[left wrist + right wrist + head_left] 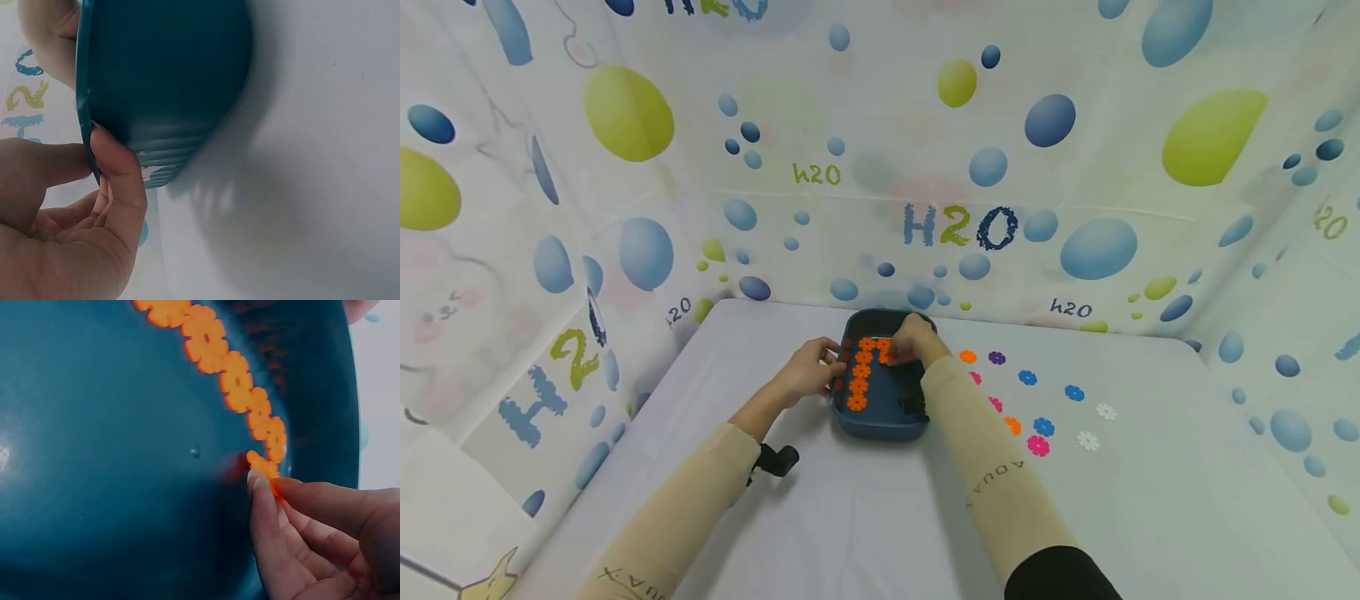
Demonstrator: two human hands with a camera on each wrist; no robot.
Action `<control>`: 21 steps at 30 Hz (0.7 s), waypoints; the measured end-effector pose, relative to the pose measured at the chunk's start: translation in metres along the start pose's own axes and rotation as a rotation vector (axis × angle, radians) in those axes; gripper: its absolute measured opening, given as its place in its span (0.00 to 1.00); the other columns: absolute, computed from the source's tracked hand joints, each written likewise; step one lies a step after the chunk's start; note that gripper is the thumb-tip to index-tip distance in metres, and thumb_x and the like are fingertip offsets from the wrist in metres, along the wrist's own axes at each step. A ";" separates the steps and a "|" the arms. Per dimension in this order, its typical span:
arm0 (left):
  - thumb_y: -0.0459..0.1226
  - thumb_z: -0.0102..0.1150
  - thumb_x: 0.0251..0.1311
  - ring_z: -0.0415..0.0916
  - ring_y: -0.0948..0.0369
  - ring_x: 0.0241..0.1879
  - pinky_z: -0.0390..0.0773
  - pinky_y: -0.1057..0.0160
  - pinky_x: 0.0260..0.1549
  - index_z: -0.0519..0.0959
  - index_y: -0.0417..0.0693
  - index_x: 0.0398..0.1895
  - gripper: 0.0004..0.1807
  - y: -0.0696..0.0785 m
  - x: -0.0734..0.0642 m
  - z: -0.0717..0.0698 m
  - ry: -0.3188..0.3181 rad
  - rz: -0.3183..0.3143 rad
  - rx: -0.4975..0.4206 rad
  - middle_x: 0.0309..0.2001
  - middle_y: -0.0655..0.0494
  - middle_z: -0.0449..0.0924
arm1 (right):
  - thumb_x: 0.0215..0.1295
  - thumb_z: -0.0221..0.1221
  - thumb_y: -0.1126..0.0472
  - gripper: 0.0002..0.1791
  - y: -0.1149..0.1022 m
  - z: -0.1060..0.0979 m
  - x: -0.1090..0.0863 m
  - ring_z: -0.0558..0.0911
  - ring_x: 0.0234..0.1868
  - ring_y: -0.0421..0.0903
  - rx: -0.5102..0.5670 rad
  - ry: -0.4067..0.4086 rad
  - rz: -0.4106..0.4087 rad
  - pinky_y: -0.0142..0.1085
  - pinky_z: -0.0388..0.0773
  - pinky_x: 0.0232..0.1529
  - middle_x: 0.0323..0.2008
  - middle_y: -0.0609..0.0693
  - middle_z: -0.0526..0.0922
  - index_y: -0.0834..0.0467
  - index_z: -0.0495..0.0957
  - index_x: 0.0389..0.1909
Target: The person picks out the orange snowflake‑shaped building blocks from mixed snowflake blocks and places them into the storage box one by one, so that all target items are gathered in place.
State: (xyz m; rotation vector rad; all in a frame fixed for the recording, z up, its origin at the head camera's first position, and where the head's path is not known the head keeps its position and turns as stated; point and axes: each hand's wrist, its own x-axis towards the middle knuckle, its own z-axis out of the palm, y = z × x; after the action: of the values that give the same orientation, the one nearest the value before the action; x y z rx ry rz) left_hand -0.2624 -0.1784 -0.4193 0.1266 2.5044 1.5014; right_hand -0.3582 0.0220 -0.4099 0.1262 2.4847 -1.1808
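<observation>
A dark teal plastic basin point(886, 396) stands on the white cloth, with a row of orange flower-shaped plastic pieces point(859, 386) along its left side and far end. My left hand point(807, 371) pinches the basin's left rim between thumb and fingers, as the left wrist view shows close up. Inside the far part of the basin is my right hand point(914, 337). Its thumb and fingertips pinch an orange flower piece point(265, 466) near the end of the row, just above or touching the basin floor; which of the two I cannot tell.
Loose flower pieces lie right of the basin: blue point(1043, 427), white point(1087, 441), pink point(1038, 446), orange point(967, 357) and purple point(997, 357). My right sleeve point(988, 454) passes beside them. A patterned curtain point(880, 150) hangs behind the table.
</observation>
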 end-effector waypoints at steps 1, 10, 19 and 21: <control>0.32 0.52 0.75 0.80 0.52 0.36 0.85 0.61 0.28 0.67 0.31 0.66 0.21 0.000 0.000 0.000 -0.001 0.000 0.001 0.42 0.43 0.75 | 0.63 0.66 0.74 0.27 0.001 0.001 0.000 0.83 0.21 0.45 -0.002 0.005 0.008 0.39 0.88 0.39 0.62 0.70 0.74 0.73 0.71 0.63; 0.32 0.53 0.75 0.81 0.48 0.38 0.86 0.61 0.28 0.67 0.31 0.66 0.21 0.001 0.001 0.000 0.003 -0.001 0.006 0.42 0.43 0.75 | 0.59 0.70 0.74 0.36 0.001 0.010 0.003 0.90 0.37 0.53 0.008 0.046 0.047 0.36 0.87 0.35 0.75 0.73 0.55 0.72 0.66 0.68; 0.32 0.53 0.75 0.79 0.52 0.35 0.85 0.61 0.27 0.66 0.31 0.66 0.21 -0.001 0.001 -0.001 0.002 -0.002 0.015 0.42 0.43 0.75 | 0.58 0.71 0.73 0.34 0.001 0.011 -0.004 0.90 0.37 0.52 0.024 0.021 0.008 0.38 0.87 0.40 0.63 0.70 0.73 0.71 0.69 0.66; 0.32 0.53 0.75 0.79 0.52 0.35 0.85 0.61 0.28 0.67 0.31 0.66 0.21 -0.001 0.001 -0.001 0.002 -0.005 0.015 0.42 0.43 0.75 | 0.59 0.71 0.71 0.34 0.000 0.010 -0.004 0.89 0.42 0.53 -0.021 0.024 0.001 0.39 0.87 0.42 0.61 0.68 0.76 0.70 0.70 0.65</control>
State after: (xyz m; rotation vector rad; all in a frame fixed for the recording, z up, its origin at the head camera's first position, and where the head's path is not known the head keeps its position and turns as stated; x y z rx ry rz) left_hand -0.2630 -0.1794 -0.4201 0.1220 2.5165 1.4814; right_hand -0.3514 0.0150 -0.4140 0.1363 2.5166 -1.1585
